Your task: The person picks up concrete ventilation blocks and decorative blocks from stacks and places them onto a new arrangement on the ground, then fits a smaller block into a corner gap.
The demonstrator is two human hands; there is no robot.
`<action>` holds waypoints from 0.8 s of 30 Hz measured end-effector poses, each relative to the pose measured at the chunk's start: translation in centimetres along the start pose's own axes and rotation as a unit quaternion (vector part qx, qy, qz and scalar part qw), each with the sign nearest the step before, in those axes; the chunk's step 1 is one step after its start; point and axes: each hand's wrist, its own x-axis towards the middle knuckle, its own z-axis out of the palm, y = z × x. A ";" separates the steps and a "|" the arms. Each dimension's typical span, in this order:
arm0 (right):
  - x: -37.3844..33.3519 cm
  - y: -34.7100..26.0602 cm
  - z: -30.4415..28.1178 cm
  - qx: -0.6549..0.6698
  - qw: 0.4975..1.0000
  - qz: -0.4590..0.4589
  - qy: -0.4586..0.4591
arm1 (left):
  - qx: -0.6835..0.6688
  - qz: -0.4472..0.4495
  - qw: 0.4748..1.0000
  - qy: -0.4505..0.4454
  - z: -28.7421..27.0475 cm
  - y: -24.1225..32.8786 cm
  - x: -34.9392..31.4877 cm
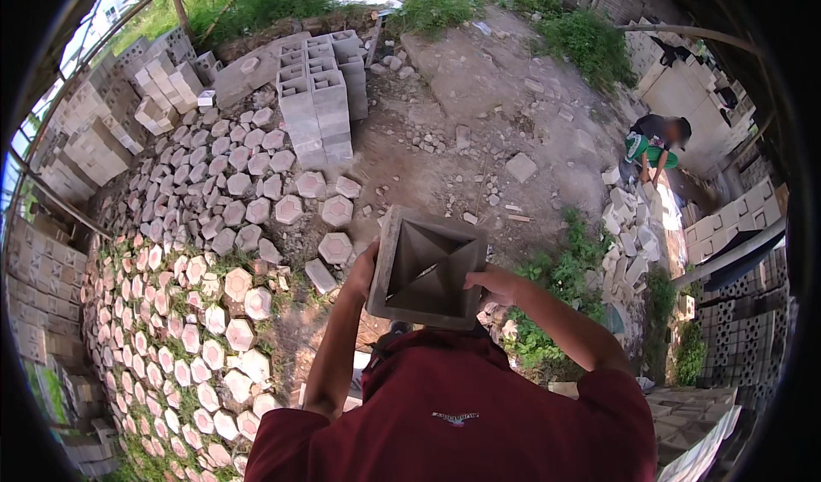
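Observation:
Held up in front of my chest is a square grey concrete block (395,234), its hollow side facing me, with slanted inner walls and an X-shaped pattern with small gaps. My left hand (363,270) is closed on its left edge. On the opposite edge my right hand (493,283) grips, the thumb over the rim and the other fingers partly hidden behind the block. Beyond it, to the left, hollow grey blocks (315,110) stand in a tall stack on the ground.
Hexagonal pavers (205,345) cover the ground at left. Block stacks line the left (111,144) and right (740,345) sides. A person (654,150) in green shorts bends by rubble (629,238) at far right. Weeds (560,264) grow right of me; loose stones (520,167) lie ahead.

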 end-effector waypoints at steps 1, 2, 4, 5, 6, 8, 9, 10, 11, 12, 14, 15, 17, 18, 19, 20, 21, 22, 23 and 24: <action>0.6 -0.9 -0.1 -0.006 1.000 0.006 0.004 | 0.005 0.008 1.000 0.004 0.0 0.7 0.4; 1.3 -1.9 -0.1 -0.015 1.000 0.005 0.005 | 0.009 0.016 1.000 0.009 0.1 1.5 0.8; 2.3 -4.6 0.4 -0.033 0.999 0.004 0.003 | 0.010 0.032 0.999 0.024 -0.4 2.9 1.6; 3.7 -5.0 0.0 -0.038 0.999 0.004 -0.004 | 0.008 0.039 0.999 0.031 -1.1 3.5 2.4; 5.2 -5.4 -0.8 -0.041 0.999 0.004 -0.005 | 0.006 0.043 0.998 0.033 -1.2 4.2 3.2; 7.5 -6.0 -2.3 -0.042 0.999 -0.001 -0.005 | 0.033 0.051 0.997 0.056 -1.2 5.5 4.7; 8.7 -6.8 -2.2 -0.042 0.999 -0.006 -0.010 | 0.047 0.059 0.995 0.070 -1.4 6.4 5.3; 9.9 -7.5 -2.4 -0.042 0.999 -0.012 -0.014 | 0.069 0.070 0.993 0.072 -1.8 7.1 6.3; 11.0 -8.2 -2.9 -0.032 0.999 -0.007 -0.020 | 0.091 0.081 0.990 0.074 -2.2 7.6 7.5; 12.2 -8.8 -3.3 -0.025 0.999 -0.002 -0.029 | 0.112 0.095 0.986 0.076 -2.8 8.3 8.7; 14.4 -10.7 -3.9 -0.008 0.999 -0.002 -0.051 | 0.197 0.145 0.966 0.083 -5.2 9.7 12.1; 15.5 -12.0 -4.1 0.002 0.998 -0.006 -0.060 | 0.218 0.173 0.958 0.072 -5.8 10.7 14.1; 18.9 -12.0 -7.1 0.051 0.998 0.004 -0.021 | 0.315 0.164 0.933 0.056 -1.5 12.9 16.1; 20.7 -14.0 -7.1 0.049 0.998 -0.007 -0.026 | 0.249 0.144 0.956 0.062 -2.4 14.7 17.8; 21.6 -15.0 -7.2 0.057 0.998 -0.008 -0.024 | 0.180 0.110 0.975 0.064 -3.6 15.5 19.3; 22.5 -16.0 -7.4 0.065 0.998 -0.008 -0.022 | 0.109 0.075 0.989 0.065 -5.1 16.5 20.7; 23.5 -16.9 -8.6 0.103 0.994 0.015 -0.041 | 0.050 0.066 0.996 0.013 -5.3 17.7 21.5; 24.2 -18.0 -9.0 0.105 0.994 0.016 -0.035 | 0.029 0.107 0.994 0.005 -6.5 19.1 22.6; 24.9 -19.1 -9.2 0.108 0.994 0.017 -0.029 | 0.055 0.168 0.982 0.072 -8.4 18.8 23.3; 25.8 -20.6 -9.4 0.112 0.993 0.014 -0.024 | 0.084 0.228 0.960 0.137 -10.2 18.1 24.0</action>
